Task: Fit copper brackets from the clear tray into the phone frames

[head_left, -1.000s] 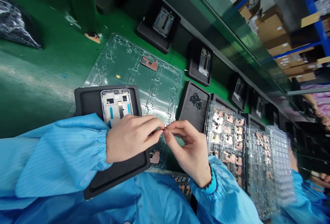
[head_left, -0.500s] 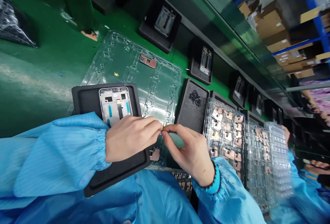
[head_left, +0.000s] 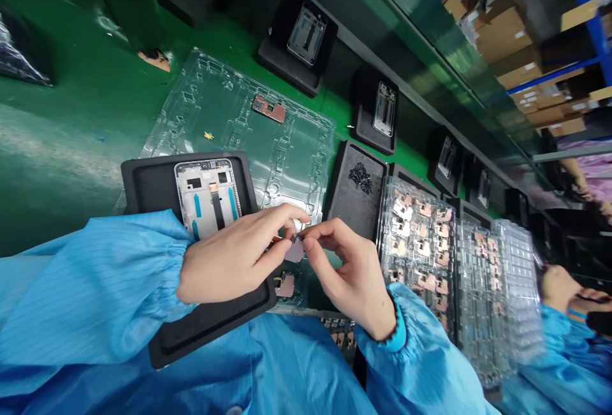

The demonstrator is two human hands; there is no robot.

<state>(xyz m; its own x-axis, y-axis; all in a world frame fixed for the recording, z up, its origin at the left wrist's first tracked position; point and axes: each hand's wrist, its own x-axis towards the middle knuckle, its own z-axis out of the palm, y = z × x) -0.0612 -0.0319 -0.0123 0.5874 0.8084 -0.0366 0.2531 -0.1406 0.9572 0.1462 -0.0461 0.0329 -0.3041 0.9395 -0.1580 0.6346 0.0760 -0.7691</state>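
Note:
My left hand point(head_left: 234, 252) is closed on a small copper-pink circuit board point(head_left: 295, 252), held above the clear plastic tray point(head_left: 217, 106). At the board's upper edge, the thumb and forefinger of my right hand point(head_left: 351, 275) pinch a tiny black part point(head_left: 298, 238). Fingers partly cover both pieces. Under my left forearm lies a black foam tray point(head_left: 150, 189) with a silver phone frame point(head_left: 204, 195) in it, bearing blue strips and a dark flex cable. One loose board point(head_left: 269, 109) rests in the clear tray's far side, another point(head_left: 285, 285) near its front edge.
Small black parts point(head_left: 360, 177) are heaped in a black tray point(head_left: 349, 211) to the right. Beyond it are clear blister trays point(head_left: 421, 243) of boards. Phone frames point(head_left: 308, 34) in black holders line the back. A co-worker's hand point(head_left: 557, 284) is at far right.
The fingers of my left hand have shifted, and the board with the black part at its edge now shows between my hands. The co-worker's hand at right has moved lower.

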